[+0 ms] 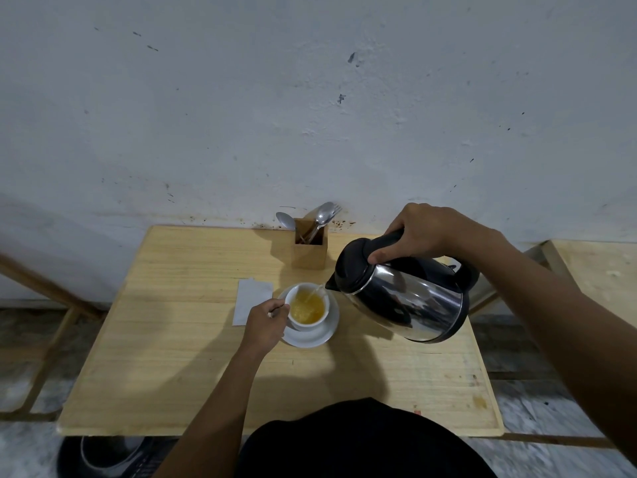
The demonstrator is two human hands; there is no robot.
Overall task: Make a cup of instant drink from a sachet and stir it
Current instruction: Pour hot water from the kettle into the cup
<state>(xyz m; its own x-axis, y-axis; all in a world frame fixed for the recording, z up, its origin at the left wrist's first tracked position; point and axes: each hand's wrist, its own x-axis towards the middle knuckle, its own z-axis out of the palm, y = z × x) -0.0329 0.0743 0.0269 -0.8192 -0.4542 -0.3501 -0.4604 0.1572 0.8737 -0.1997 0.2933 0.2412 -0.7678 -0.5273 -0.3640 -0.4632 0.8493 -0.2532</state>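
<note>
Head | right grip (427, 232) clasps kettle (406, 298), spout down-left | left grip (263, 324) holds cup (307, 307)

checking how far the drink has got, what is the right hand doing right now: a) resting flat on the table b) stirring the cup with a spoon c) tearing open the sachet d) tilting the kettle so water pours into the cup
d: the right hand grips the black handle of the tilted kettle, and a thin stream runs from its spout into the white cup, which already holds yellow liquid.
</note>
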